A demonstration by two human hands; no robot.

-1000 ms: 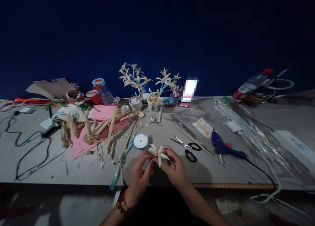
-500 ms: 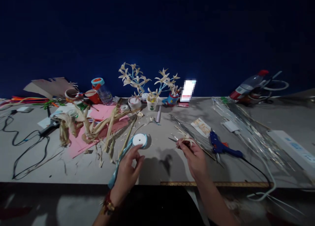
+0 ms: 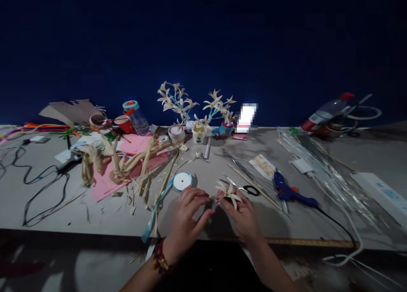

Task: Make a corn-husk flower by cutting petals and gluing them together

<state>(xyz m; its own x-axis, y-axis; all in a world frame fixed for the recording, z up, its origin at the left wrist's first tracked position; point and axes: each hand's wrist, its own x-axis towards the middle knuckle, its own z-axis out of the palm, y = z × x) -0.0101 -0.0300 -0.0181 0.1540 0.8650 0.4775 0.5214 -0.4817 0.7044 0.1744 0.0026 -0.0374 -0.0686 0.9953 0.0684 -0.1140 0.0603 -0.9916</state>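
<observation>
A pale, star-shaped husk flower (image 3: 231, 193) is pinched in the fingers of my right hand (image 3: 241, 218), its petals spread above the thumb. My left hand (image 3: 190, 215) is close by on the left, thumb and fingers apart, with nothing visible in it. Just beyond the left fingers lies a white spool (image 3: 182, 182) of light blue ribbon (image 3: 155, 209), whose loose end trails to the table's front edge. Black-handled scissors (image 3: 251, 190) and a thin wooden stick (image 3: 254, 186) lie behind my right hand.
A blue glue gun (image 3: 292, 192) with its cord rests at right, near bundles of wire in plastic (image 3: 337, 173). Dried husks (image 3: 117, 169) lie over pink paper (image 3: 101, 188) at left. Finished flower sprays (image 3: 178, 101) stand in small pots at the back, beside a lit phone (image 3: 246, 118).
My left hand has moved right from the ribbon spool towards my right hand. My right hand has come lower and slightly left, turning the flower so its petals show; the scissors are now uncovered.
</observation>
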